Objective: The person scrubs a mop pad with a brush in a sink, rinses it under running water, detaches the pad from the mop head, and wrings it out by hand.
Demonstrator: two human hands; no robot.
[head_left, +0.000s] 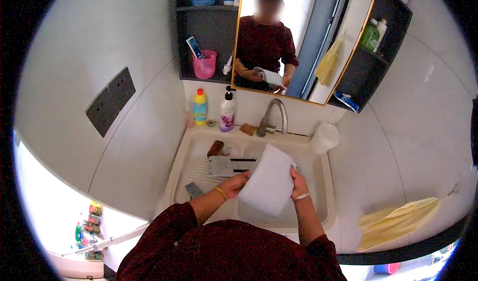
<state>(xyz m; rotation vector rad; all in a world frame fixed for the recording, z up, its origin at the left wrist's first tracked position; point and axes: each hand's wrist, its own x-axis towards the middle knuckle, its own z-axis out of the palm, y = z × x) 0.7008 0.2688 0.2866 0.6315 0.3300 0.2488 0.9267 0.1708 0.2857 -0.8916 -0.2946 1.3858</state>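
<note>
A folded white cloth is stretched between my two hands above the sink. My left hand grips its left edge, with the fingers partly hidden behind it. On the opposite edge my right hand holds the cloth, thumb at the front. Behind my left hand, a flat grey plate with black strips lies across the ribbed side of the sink. A small grey piece rests near my left forearm. Part of the basin is hidden under the cloth.
A curved metal faucet stands at the back, beside a brown sponge. A pump bottle and a yellow bottle are to its left, a white container to its right. A yellow cloth hangs on the right wall.
</note>
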